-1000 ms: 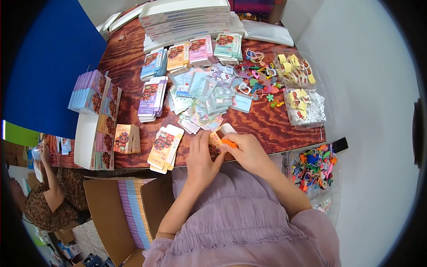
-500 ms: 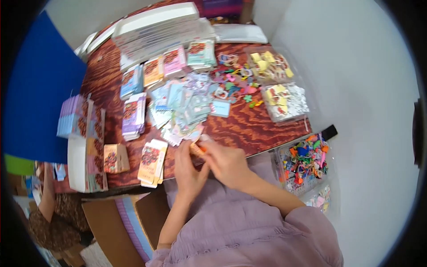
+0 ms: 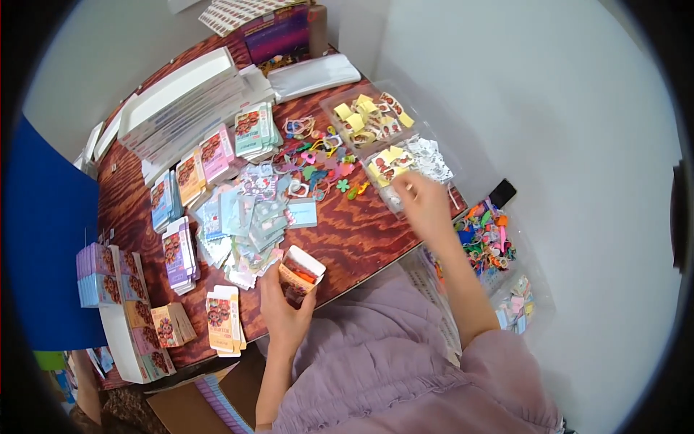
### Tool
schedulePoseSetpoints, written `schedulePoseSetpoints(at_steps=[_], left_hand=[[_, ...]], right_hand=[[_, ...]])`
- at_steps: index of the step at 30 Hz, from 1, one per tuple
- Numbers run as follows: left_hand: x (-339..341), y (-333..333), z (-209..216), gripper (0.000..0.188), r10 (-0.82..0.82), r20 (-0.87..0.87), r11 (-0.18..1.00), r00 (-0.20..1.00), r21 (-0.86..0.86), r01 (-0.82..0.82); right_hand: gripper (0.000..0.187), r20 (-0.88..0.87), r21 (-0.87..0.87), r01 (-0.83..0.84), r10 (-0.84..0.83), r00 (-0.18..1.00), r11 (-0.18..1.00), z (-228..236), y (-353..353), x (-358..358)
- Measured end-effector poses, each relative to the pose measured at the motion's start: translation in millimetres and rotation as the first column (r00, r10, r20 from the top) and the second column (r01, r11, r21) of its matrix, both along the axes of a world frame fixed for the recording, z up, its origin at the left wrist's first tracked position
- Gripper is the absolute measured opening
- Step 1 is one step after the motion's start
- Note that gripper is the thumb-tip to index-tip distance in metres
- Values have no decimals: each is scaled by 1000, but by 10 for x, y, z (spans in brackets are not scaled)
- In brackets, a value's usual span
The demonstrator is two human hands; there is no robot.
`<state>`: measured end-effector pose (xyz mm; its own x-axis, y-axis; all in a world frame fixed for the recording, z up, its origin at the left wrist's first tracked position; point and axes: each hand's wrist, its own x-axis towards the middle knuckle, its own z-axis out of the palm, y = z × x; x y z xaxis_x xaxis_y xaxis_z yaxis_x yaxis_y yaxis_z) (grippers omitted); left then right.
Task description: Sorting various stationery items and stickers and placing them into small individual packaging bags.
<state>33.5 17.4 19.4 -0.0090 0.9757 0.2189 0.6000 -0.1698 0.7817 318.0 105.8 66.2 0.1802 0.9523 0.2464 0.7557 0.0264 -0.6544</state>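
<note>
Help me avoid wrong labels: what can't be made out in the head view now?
Head view: whether the right hand pinches anything; its own curled fingers hide the spot.
Head view: the exact kind of the orange-red thing inside the open orange carton; it is small and partly hidden by the carton's walls.
Head view: most of the cardboard box; the lower edge cuts it off.

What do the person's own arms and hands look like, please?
The left hand and right hand are bare, with no gloves, rings or watch visible. The left forearm and right forearm are uncovered too. The right sleeve is loose, plain and mauve.
</note>
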Motion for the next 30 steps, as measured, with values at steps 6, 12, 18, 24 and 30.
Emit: schedulePoseSetpoints(at_steps=[6,12,18,24,30], left_hand=[[84,24,-15,72,-41,-27,999,999,-33,40],[3,58,-33,74,-37,-36,997,999,-72,35],[-62,103,-61,77,-35,-16,995,999,-97,33],[-20,118,-48,76,-36,12,993,999,-113,37],[-40,97,-59,74,-50,4,992,999,-119,51]], right_hand=[[38,232,4,155,-151,961,988,-469,754,674],[17,-404,-184,-59,-21,914,981,-718,978,1043],[17,-524,-160,-11,-76,848,987,-324,820,1277],[16,142,-227,114,-83,986,967,-261,731,1349],[10,604,-102,110,-27,797,989,-465,840,1108]])
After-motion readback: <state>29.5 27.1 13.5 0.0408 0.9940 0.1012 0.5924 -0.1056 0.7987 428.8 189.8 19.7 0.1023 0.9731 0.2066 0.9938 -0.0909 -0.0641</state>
